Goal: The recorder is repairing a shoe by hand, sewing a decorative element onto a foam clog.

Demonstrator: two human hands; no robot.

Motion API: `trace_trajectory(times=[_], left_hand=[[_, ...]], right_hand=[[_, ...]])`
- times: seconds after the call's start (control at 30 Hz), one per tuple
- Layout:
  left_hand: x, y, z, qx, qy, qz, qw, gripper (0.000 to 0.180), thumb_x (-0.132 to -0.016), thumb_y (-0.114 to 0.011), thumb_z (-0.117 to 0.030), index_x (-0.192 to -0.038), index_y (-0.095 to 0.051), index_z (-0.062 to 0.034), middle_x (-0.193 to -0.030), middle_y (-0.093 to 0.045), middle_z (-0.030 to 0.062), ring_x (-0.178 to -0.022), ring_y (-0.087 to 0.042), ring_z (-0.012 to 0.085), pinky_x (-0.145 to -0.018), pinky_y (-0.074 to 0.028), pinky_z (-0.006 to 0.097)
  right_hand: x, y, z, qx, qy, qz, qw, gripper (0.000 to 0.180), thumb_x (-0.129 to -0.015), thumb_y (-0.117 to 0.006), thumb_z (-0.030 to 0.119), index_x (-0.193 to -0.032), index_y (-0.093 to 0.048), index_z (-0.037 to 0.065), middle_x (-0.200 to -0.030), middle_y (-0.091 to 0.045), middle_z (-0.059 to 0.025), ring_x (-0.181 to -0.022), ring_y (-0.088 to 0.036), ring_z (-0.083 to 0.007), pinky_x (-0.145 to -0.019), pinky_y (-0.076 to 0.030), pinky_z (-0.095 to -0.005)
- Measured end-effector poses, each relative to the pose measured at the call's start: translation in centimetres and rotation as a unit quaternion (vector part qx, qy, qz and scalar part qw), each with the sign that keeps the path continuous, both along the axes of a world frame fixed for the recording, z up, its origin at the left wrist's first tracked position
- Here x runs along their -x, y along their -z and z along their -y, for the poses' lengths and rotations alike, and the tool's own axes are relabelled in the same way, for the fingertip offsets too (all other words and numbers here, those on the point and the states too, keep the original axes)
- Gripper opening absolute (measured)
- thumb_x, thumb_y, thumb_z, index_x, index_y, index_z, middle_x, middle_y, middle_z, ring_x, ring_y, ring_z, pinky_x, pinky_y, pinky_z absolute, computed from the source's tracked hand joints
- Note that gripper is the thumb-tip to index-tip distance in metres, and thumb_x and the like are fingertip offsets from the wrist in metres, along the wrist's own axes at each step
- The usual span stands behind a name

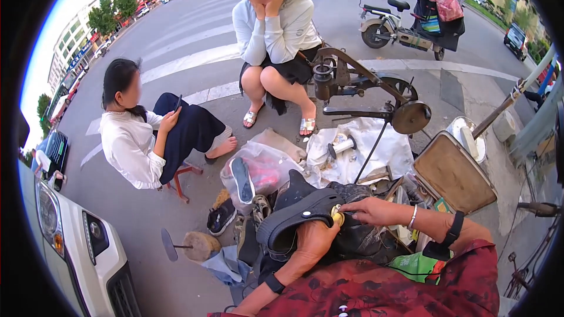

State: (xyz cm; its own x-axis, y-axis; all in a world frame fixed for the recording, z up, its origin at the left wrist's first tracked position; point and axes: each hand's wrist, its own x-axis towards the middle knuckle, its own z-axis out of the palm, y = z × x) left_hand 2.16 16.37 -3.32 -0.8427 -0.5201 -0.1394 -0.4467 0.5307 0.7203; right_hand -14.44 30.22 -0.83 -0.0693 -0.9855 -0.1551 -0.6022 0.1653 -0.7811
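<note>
A dark grey foam clog with a white strap rivet sits over my lap, tilted on its side. My left hand grips it at the opening, fingers partly hidden inside, thumb by a small round yellow piece. From the right, my right hand reaches to that yellow piece, its fingers pinched. A thin dark thing shows at those fingertips, too small to make out. Black leather-like material lies beneath both hands.
Ahead stands a hand-cranked sewing machine beside a white cloth with tools. A plastic bag, dark sneakers and a wooden block lie left. Two people sit facing me. A brown board leans right; a white car stands left.
</note>
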Motion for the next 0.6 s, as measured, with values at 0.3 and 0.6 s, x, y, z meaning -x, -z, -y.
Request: trace_trajectory(times=[0.3, 0.6], left_hand=[[0.1, 0.3, 0.3, 0.040, 0.006, -0.063, 0.997, 0.045, -0.079, -0.071, -0.037, -0.110, -0.067, -0.0041, -0.104, -0.067, 0.0192, -0.095, -0.063, 0.0378, -0.085, -0.049, 0.046], [-0.3, 0.0, 0.2, 0.046, 0.001, -0.043, 0.998, 0.048, -0.082, -0.068, -0.045, -0.109, -0.067, -0.0052, -0.101, -0.068, 0.0185, -0.093, -0.065, 0.0366, -0.081, -0.050, 0.046]], right_hand=[[-0.2, 0.1, -0.3, -0.029, 0.003, -0.084, 0.996, 0.046, -0.093, -0.051, 0.013, -0.139, -0.050, 0.015, -0.079, -0.063, -0.0209, -0.069, -0.064, -0.0343, -0.064, -0.050, -0.0444], [0.6, 0.2, -0.1, -0.238, 0.130, 0.365, 0.891, 0.046, -0.099, -0.050, 0.017, -0.145, -0.046, 0.020, -0.068, -0.044, 0.0045, -0.058, -0.045, -0.0050, -0.049, -0.040, -0.0213]])
